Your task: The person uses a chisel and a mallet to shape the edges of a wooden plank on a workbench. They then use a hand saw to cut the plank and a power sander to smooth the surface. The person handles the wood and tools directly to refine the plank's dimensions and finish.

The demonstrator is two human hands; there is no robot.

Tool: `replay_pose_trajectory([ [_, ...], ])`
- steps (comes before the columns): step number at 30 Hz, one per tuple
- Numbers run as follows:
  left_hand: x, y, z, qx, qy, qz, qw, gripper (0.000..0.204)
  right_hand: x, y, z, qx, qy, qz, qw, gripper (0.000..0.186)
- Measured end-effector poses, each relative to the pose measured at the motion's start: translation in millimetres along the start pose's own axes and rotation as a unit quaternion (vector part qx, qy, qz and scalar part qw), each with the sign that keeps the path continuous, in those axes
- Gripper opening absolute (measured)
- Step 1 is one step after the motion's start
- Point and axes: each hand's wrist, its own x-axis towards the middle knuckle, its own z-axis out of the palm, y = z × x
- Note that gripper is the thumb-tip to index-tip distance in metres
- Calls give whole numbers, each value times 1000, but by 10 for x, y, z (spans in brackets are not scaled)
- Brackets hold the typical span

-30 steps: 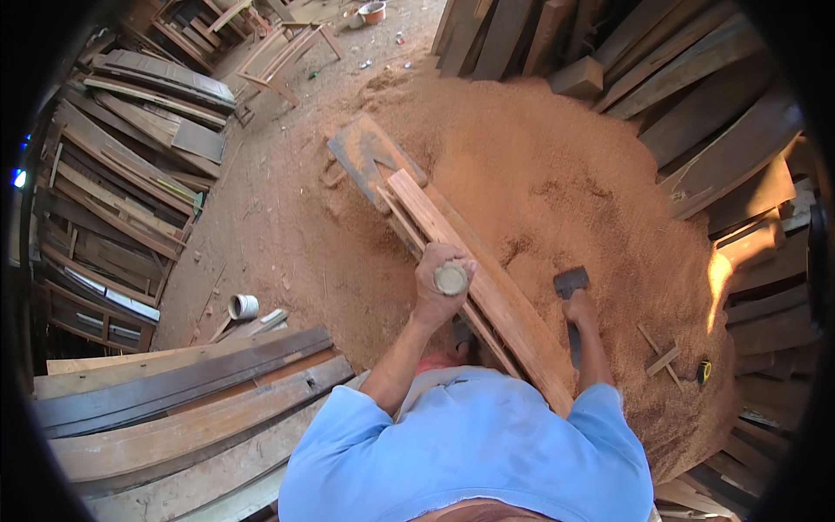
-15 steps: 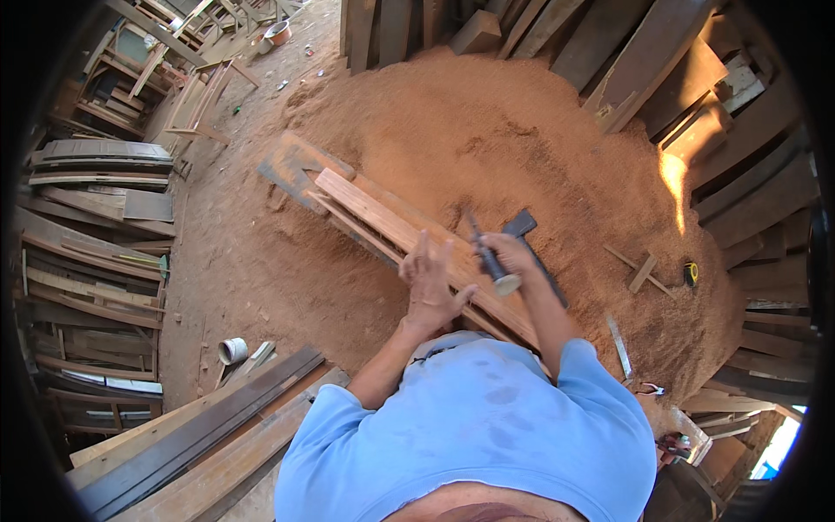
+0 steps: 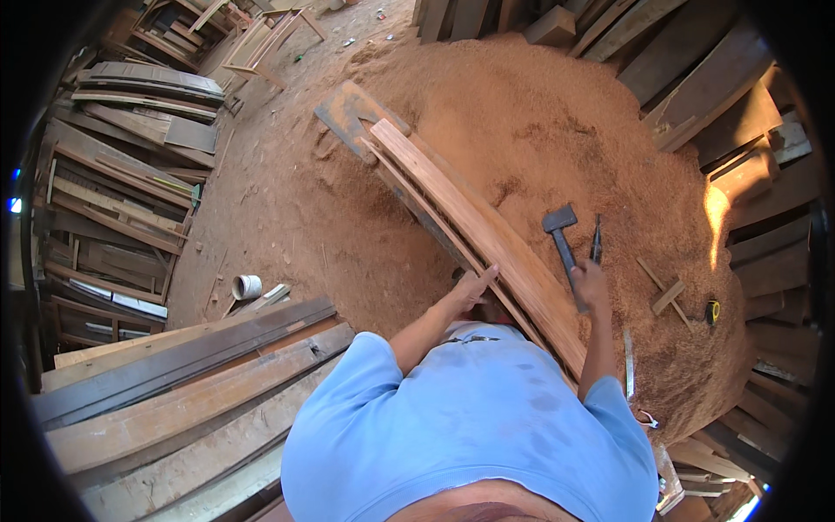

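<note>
Since half a second ago, my right hand (image 3: pixel 591 285) has swung off the reddish beam (image 3: pixel 465 207) to the hammer (image 3: pixel 560 221) and chisel (image 3: pixel 597 237), while my left (image 3: pixel 472 289) has shifted to its left side. Lying aslant before me on the plank bench (image 3: pixel 341 122), it looks stiff, fairly heavy, hardly fragile; I'd grasp both long sides mid-length. My hands are apart: left loosely spread, fingertips at the thin edge strip; right curled, its grip unclear.
</note>
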Motion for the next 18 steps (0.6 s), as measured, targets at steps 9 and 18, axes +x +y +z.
replay_pose_trajectory([
  [9,-12,-322,-90,-147,105,57,982,44,-872,424,369,19,-90,-79,993,54],
  [18,-162,-732,-242,-185,54,81,978,47,-1284,742,128,-4,-96,31,995,55],
])
